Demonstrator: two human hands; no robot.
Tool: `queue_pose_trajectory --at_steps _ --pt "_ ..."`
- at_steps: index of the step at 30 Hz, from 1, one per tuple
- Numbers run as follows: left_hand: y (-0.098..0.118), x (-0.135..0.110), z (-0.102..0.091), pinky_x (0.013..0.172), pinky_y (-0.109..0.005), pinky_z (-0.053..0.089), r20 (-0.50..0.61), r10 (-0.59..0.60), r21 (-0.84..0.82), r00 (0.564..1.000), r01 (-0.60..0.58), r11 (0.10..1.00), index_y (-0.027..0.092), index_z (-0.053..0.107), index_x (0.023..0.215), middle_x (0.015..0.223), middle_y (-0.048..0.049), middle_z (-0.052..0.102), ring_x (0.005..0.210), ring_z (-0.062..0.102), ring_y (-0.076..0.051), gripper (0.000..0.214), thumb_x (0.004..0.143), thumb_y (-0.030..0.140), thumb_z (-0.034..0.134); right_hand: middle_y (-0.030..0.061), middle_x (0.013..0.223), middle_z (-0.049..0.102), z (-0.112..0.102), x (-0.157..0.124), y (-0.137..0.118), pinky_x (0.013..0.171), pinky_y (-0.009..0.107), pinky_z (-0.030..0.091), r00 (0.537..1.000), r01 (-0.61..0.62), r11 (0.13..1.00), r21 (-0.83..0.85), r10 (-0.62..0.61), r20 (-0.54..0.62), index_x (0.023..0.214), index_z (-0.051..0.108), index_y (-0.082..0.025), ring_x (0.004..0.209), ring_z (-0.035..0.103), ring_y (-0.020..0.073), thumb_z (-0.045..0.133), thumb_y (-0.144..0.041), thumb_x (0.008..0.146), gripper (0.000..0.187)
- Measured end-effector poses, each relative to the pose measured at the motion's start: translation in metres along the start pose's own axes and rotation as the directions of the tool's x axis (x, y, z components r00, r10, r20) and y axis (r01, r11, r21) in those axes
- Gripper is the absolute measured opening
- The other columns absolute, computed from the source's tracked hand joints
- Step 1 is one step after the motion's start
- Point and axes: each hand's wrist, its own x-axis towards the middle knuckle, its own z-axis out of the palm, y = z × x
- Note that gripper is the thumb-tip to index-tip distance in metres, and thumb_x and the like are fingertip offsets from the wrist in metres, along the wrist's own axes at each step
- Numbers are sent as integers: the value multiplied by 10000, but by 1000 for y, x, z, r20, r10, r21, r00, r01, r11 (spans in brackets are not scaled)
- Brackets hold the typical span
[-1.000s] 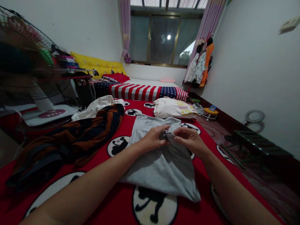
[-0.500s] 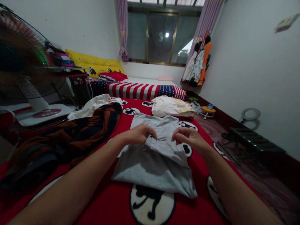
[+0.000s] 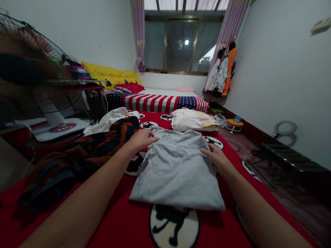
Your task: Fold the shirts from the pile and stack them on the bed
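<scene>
A grey garment [image 3: 178, 168] lies flat on the red cartoon-print bedspread [image 3: 116, 220] in front of me. My left hand [image 3: 142, 137] rests at the garment's far left corner, fingers curled on the cloth edge. My right hand [image 3: 216, 155] presses on its right edge, fingers lying along the fabric. The garment forms a smooth rectangle between both hands.
A brown and dark striped garment [image 3: 85, 151] and a white cloth [image 3: 108, 119] lie heaped at the left. A folded pale garment [image 3: 192, 120] sits beyond the grey one. A standing fan [image 3: 31, 79] is at far left, a striped bed [image 3: 162, 101] behind, a dark folding rack [image 3: 284, 158] on the floor right.
Both hands held a fold of the grey cloth at its middle; they have moved apart to its left and right edges, and the garment now lies spread flat.
</scene>
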Motion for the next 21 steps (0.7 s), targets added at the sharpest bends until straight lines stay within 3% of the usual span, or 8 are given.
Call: queue_pose_trajectory --at_steps 3,5,7,9,13,15,18,21 --pt "-21 0 0 539 -247 438 227 -199 36 953 197 980 132 637 614 603 -82 659 591 630 -198 460 711 582 647 111 1005 697 -5 4 10 677 382 546 999 -33 999 -27 32 -30 1046 593 -216 820 685 265 742 -352 631 462" --pt "-25 -1 5 503 -238 431 312 -217 -28 925 237 971 133 625 622 551 -56 631 537 613 -182 455 675 582 680 137 1218 632 -3 1 11 787 407 542 998 25 997 -79 -30 -62 1197 553 -225 990 663 283 752 -344 612 630" --pt "-25 -2 10 495 -226 422 304 -147 -73 941 176 982 130 646 681 570 -38 637 541 607 -170 399 639 518 728 126 1352 553 -1 -1 9 919 429 495 988 131 977 -169 -143 -62 1266 538 -233 1161 584 295 768 -319 576 732" --pt "-22 -1 13 505 -214 410 279 -53 -87 959 80 993 127 672 731 619 -33 658 570 606 -157 316 641 423 736 110 1342 570 1 -1 9 1011 450 429 975 218 942 -254 -224 6 1230 594 -219 1230 532 301 771 -293 562 695" --pt "-17 0 13 549 -213 396 253 22 5 967 -24 1000 136 707 715 649 -27 670 638 608 -152 168 668 297 691 117 1170 680 3 3 15 1025 455 412 967 256 913 -316 -238 96 1100 688 -171 1126 608 297 728 -250 597 511" --pt "-16 0 13 582 -222 408 183 20 73 983 -34 997 143 727 790 689 -31 686 684 621 -167 218 666 320 700 117 1146 693 4 4 18 1021 445 418 959 283 902 -328 -270 83 1091 691 -162 1101 621 290 704 -248 611 488" --pt "-16 0 17 649 -234 438 93 3 83 996 -11 996 133 683 1090 822 -51 717 768 645 -194 531 639 407 742 114 1152 691 7 4 19 1033 456 407 949 314 886 -340 -305 80 1110 676 -162 1111 614 297 690 -297 641 488" --pt "-15 -1 23 634 -238 434 138 -20 102 990 6 995 124 688 1078 818 -60 713 760 648 -204 534 621 390 762 126 1212 659 9 3 19 1065 483 368 943 327 875 -356 -325 67 1169 636 -161 1182 568 318 691 -337 647 554"
